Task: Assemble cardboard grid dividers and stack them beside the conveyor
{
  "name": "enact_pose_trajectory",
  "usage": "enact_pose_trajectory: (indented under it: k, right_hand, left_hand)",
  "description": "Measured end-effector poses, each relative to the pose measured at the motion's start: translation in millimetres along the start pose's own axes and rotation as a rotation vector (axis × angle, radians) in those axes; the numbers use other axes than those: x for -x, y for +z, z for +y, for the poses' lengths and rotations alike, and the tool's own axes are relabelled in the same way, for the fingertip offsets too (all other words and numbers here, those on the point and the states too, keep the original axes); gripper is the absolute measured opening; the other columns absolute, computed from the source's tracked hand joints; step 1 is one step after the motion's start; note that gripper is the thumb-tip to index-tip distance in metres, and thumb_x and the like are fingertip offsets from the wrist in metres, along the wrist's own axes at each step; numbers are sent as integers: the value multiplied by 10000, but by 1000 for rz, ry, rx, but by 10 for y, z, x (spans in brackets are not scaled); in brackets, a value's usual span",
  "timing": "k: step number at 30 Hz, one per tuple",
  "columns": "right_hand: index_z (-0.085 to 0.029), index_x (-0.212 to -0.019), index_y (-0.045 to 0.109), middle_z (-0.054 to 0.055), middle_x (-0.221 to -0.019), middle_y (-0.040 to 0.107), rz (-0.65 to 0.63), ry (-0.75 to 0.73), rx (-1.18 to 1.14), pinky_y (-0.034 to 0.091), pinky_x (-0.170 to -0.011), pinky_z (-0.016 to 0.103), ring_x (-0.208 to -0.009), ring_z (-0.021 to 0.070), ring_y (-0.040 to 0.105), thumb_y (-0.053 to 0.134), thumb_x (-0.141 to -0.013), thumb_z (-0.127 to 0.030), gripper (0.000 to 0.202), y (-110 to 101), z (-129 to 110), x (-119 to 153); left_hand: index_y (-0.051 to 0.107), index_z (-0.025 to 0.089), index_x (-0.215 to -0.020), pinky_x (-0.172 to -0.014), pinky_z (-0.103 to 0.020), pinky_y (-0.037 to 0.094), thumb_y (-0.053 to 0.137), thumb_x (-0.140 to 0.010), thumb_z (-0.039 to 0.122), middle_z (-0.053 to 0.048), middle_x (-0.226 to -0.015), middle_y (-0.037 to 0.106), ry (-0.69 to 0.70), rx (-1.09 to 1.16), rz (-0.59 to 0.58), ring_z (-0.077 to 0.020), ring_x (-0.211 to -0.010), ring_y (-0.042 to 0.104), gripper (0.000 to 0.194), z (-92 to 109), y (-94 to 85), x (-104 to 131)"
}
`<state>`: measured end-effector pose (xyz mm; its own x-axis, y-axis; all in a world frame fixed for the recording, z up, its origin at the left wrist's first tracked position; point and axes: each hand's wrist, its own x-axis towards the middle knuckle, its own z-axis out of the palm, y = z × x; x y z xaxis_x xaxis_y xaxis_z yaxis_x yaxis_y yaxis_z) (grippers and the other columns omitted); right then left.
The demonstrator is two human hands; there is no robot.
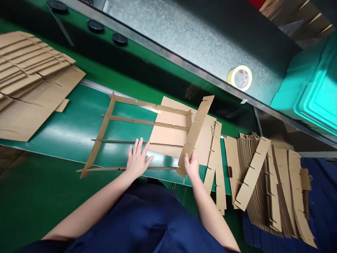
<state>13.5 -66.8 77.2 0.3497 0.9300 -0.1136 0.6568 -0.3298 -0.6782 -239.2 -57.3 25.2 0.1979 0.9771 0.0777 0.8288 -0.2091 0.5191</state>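
Observation:
My right hand point(191, 166) grips the lower end of a slotted cardboard strip point(197, 131), which slants up and away to the right. My left hand point(137, 160) is spread, fingers apart, over the two nearer long strips of a cardboard divider frame point(143, 122). Several long strips run sideways in that frame, joined by a cross strip point(101, 135) at the left and a short cross piece point(189, 121) at the right. Under the right part lies a flat cardboard sheet point(168, 105). Whether the held strip touches the frame, I cannot tell.
Folded cardboard point(31, 80) is stacked at the left of the green table point(65, 119). Loose slotted strips point(214, 151) and a dense stack point(252, 175) lie at the right. A metal shelf point(184, 35) above holds a tape roll point(240, 78) and a teal bin point(313, 84).

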Motion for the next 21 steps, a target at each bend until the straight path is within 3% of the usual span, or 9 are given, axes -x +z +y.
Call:
enact_pose_trajectory:
  k: [3,6,11,17,21]
  right_hand:
    - [-179,-1002,529,69,-842,688,-59,-7,-2,489,-629,299,-721,205,637,424,-863,-457,328,-29,183,18]
    - [-188,-969,519,39,-751,665,-96,-31,39,469,-606,298,-646,193,607,391,-879,-447,303,143,203,81]
    - [-156,-1003,523,24,-633,603,-88,-42,269,413,-564,301,-559,200,555,304,-901,-413,353,421,187,76]
    - [-101,-1156,500,73,-752,662,-147,-47,537,411,-613,288,-646,207,609,305,-940,-319,364,617,176,2]
    - [-112,-1157,508,83,-825,687,-184,-15,618,424,-640,290,-696,211,637,306,-965,-314,344,667,145,-37]
  left_hand:
    - [299,205,-1473,-1095,-649,161,385,-911,517,-165,-1564,145,-14,-138,-68,-349,-1442,91,649,-131,176,-33]
    - [292,201,-1477,-1091,-647,158,369,-916,507,-161,-1569,116,-7,-195,-95,-345,-1445,76,644,-164,258,-31]
    - [273,206,-1484,-1096,-635,162,378,-914,487,-154,-1571,115,-7,-219,-91,-341,-1445,77,644,-138,239,-36]
    - [287,193,-1479,-1097,-635,156,382,-916,470,-156,-1570,117,-4,-239,-86,-348,-1443,81,635,-124,242,-40]
    - [295,187,-1476,-1102,-624,154,364,-924,454,-153,-1571,111,-1,-253,-79,-340,-1446,70,617,-111,240,-45]
